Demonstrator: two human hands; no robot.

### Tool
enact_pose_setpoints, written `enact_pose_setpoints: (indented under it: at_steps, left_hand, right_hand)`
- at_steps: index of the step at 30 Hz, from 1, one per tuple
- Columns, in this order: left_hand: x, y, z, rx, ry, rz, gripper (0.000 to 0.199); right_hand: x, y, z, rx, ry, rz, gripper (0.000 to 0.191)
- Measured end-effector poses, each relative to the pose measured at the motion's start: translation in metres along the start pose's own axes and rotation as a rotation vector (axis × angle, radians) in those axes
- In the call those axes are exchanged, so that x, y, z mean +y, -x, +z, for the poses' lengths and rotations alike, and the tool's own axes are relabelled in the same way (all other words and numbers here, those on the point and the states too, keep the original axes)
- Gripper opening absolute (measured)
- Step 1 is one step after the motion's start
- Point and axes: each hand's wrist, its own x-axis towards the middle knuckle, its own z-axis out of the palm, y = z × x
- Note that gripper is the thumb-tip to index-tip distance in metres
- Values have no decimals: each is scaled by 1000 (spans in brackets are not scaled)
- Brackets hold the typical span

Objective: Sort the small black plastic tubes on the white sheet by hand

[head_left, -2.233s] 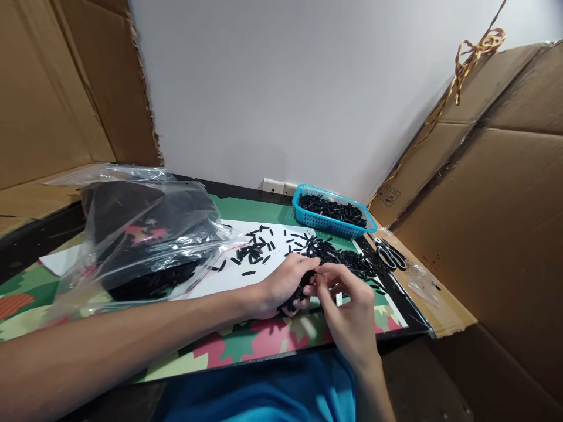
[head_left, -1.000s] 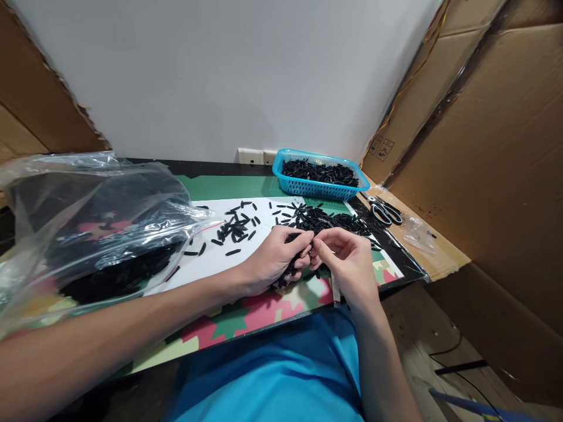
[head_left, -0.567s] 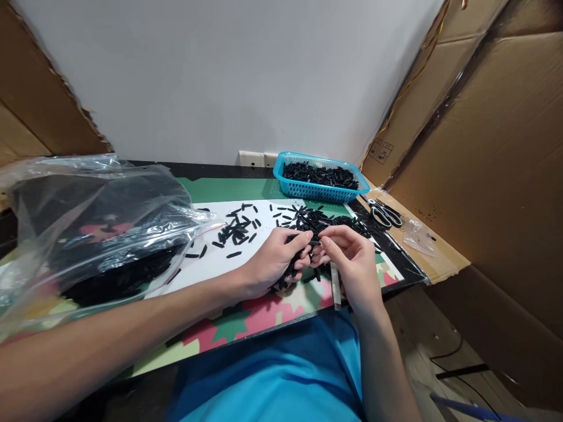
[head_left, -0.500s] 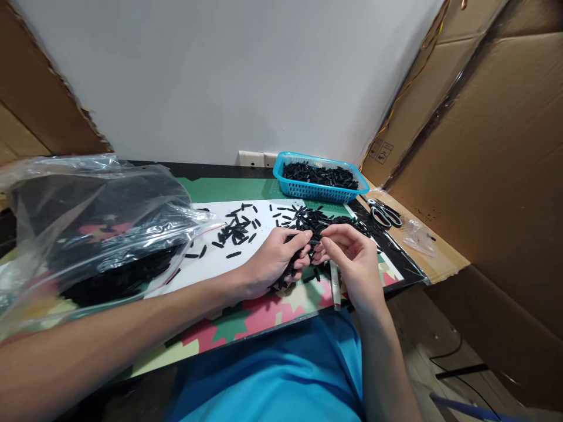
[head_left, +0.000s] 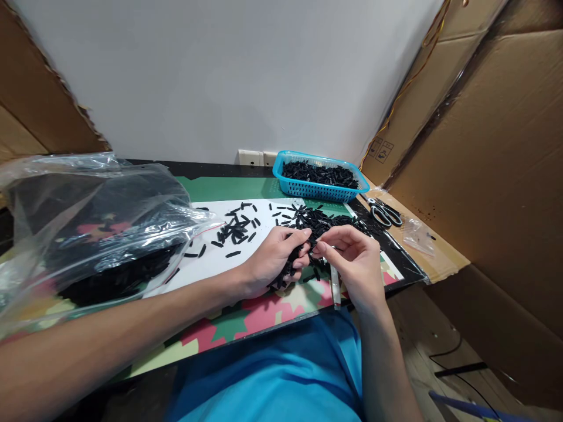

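My left hand (head_left: 275, 255) is closed round a bunch of small narrow black pieces (head_left: 288, 271), whose ends stick out below the fingers. Close beside it, my right hand (head_left: 356, 255) has its thumb and forefinger pinched together against the left fingertips. Whatever lies in that pinch is too small and hidden to name. Just beyond both hands spreads a heap of the same black pieces (head_left: 323, 220). A looser group of pieces (head_left: 237, 228) lies to the left on a white sheet (head_left: 266, 214).
A blue basket (head_left: 323, 192) full of black pieces stands at the back. On the left lies a clear zip bag (head_left: 132, 205) with more inside. Scissors (head_left: 382, 217) and a small plastic bag (head_left: 417, 237) are at the right. A narrow pale strip (head_left: 335, 287) sits near the front edge.
My right hand's fingertips have moved slightly left and down, closer to the left hand. A dark piece seen between the hands before no longer shows. The left hand keeps its bunch.
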Motion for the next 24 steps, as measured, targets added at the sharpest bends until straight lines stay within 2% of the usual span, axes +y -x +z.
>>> enact_pose_setpoints:
  at_steps: [7, 10, 13, 15, 17, 19, 21, 22, 24]
  left_hand:
    - [-1, -1, -1, -5, 9, -5, 47]
    - [0, -1, -1, -6, 26, -11, 47]
    - [1, -1, -1, -11, 33, -16, 49]
    - [2, 0, 0, -4, 30, -35, 50]
    - [4, 1, 0, 5, 29, -56, 50]
    - [5, 2, 0, 1, 27, -76, 50]
    - [7, 3, 0, 1, 31, -95, 50]
    - [7, 3, 0, 6, 40, -110, 51]
    - [8, 3, 0, 17, 68, -141, 53]
  right_hand:
    - [4, 0, -2, -8, -14, -2, 14]
    - [-6, 1, -2, -1, 80, -77, 9]
    - [-36, 0, 5, 112, 248, -326, 7]
    - [-63, -5, 14, 299, 264, -577, 13]
    - [-85, -18, 23, 465, 252, -785, 13]
    - [-97, -39, 26, 550, 269, -942, 9]
    - [-97, -67, 23, 534, 343, -1003, 14]
    - [-92, -81, 18, 463, 427, -955, 14]
    - [-79, -104, 8, 211, 681, -740, 8]
